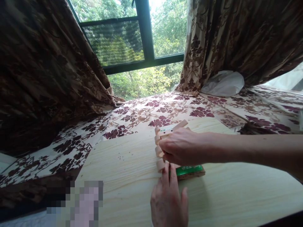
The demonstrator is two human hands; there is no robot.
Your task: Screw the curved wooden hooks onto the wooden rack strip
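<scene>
Near the board's middle lies a wooden assembly with several pale round pieces (160,165) along its left side. A light wooden strip (180,125) sticks out at its upper right. Below is a brown block with a green printed wrapper (189,170). My right hand (177,146) comes in from the right over the assembly, its fingers closed on something they hide. My left hand (169,200) lies below, fingers stretched forward, their tips touching the assembly beside the lowest round piece and the left end of the green wrapper.
The pale wooden board (118,176) carries small dark specks (125,156) left of the hands. Behind it lies floral cloth (142,116), with a white plastic bag (224,83) at the back right. Patterned curtains (42,56) flank a window (146,31). A blurred patch (86,205) sits lower left.
</scene>
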